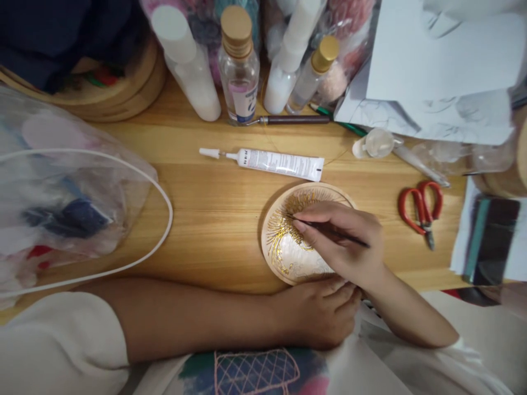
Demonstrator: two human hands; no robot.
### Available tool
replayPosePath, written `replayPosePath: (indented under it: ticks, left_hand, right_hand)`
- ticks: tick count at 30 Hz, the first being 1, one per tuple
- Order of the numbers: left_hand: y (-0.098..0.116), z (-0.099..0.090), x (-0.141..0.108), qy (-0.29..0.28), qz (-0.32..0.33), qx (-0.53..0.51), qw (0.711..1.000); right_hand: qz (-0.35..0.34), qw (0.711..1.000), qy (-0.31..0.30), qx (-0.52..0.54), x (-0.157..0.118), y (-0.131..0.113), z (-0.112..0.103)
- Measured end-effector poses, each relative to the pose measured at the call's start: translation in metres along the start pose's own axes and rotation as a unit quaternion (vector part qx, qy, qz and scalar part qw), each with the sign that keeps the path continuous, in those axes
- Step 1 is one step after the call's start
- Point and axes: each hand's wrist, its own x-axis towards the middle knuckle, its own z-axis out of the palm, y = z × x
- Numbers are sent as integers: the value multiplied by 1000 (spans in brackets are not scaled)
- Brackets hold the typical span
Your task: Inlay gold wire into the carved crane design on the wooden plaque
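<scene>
A: What do we see, reading from the left?
B: A clear plastic bag [82, 170] lies at the left of the wooden bench [197, 219]. Next comes a white tube [280, 163], its cap [209, 152] just off the nozzle, above the round disc [290, 247]. The disc lies flat near the front edge, with gold lines [274, 233] fanning across its pale face.

A: How would we do the fine work at the tip well?
B: In our judgement, we should keep the disc steady and the touch light, so that neighbouring lines are not dragged. A low slant of the tool leaves the contact point in sight, and a grip near the tip limits wobble.

A: And the fingers?
B: Our left hand [323, 315] rests palm down at the disc's lower rim, its fingers close together and slightly bent. Whether they press on the rim we cannot tell. Our right hand [358, 260] reaches over the disc, thumb and forefinger drawn nearly together, pinching a thin dark tool [349, 237]. Its tip is at the gold lines; whether it grips a strand is too small to tell. Farther right, well apart from both hands, lie red-handled cutters [420, 207].
</scene>
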Motion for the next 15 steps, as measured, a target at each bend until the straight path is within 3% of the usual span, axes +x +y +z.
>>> replayPosePath:
  ticks: [15]
  left_hand:
    - [0,0,1,21,-3,1,1000]
  right_hand:
    - [-12,1000,-6,-2,-1,3,1]
